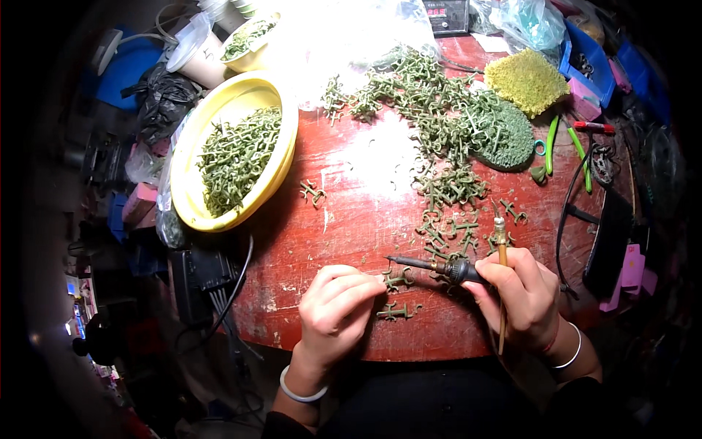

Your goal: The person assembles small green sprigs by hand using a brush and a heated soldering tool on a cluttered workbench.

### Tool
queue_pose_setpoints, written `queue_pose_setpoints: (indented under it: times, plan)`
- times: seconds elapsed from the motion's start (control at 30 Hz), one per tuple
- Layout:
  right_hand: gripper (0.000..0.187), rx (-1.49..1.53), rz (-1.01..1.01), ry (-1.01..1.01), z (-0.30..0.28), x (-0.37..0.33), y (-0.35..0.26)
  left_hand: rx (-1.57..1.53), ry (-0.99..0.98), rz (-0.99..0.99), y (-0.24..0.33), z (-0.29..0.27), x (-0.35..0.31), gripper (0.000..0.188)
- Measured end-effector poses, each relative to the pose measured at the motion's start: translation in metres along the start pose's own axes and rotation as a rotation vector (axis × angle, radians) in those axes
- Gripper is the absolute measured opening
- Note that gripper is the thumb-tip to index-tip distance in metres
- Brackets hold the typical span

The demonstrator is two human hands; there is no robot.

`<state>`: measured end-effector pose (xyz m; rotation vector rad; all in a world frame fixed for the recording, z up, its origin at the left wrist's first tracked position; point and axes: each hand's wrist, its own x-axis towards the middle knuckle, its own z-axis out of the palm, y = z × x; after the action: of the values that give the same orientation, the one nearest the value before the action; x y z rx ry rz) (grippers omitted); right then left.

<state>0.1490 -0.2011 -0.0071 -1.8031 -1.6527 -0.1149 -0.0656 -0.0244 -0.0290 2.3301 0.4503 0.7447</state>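
Note:
My right hand is closed round a soldering iron with a black grip, its dark tip pointing left. Also in that hand is a thin brown-handled tool with a metal collar and a fine point; its exact kind I cannot make out. The fingertips of my left hand pinch a small green branched piece just below the iron's tip. Another such green piece lies on the table near these fingers. Past the iron, a long pile of green pieces stretches to the back.
The red worn table has a yellow basin of green pieces at left. At right are a yellow sponge-like block, a round green pad, green-handled pliers and cables. A display box stands behind, near a bright glare.

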Motion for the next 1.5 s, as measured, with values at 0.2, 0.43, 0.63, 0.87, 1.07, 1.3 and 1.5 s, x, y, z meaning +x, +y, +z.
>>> queue_pose_setpoints:
  times: [0.2,0.43,0.63,0.87,1.07,1.3,1.5]
  plan:
    - [0.033,-0.011,-0.008,-0.009,0.0041,-0.0038,0.0013,-0.035,-0.072,0.025,-0.0072,-0.0072,0.0050,0.024]
    - [0.036,-0.013,0.000,-0.041,0.0040,-0.0050,0.0019,-0.039,-0.059,0.035,-0.0089,-0.0064,0.0059,0.025]
    - [0.036,-0.035,0.008,-0.044,0.0047,-0.0042,0.0003,-0.024,-0.061,0.033,-0.0081,-0.0062,0.0059,0.025]
    - [0.035,-0.023,0.014,-0.052,0.0055,-0.0026,0.0000,-0.020,-0.052,0.040,-0.0089,-0.0062,0.0062,0.025]
    - [0.035,-0.019,0.009,-0.042,0.0074,-0.0032,0.0004,-0.008,-0.064,0.054,-0.0082,-0.0063,0.0076,0.026]
    - [0.035,-0.016,0.012,-0.048,0.0063,-0.0014,-0.0010,-0.006,-0.074,0.055,-0.0091,-0.0073,0.0061,0.026]
    - [0.034,-0.018,0.016,-0.049,0.0068,-0.0023,-0.0003,-0.006,-0.076,0.068,-0.0101,-0.0062,0.0072,0.026]
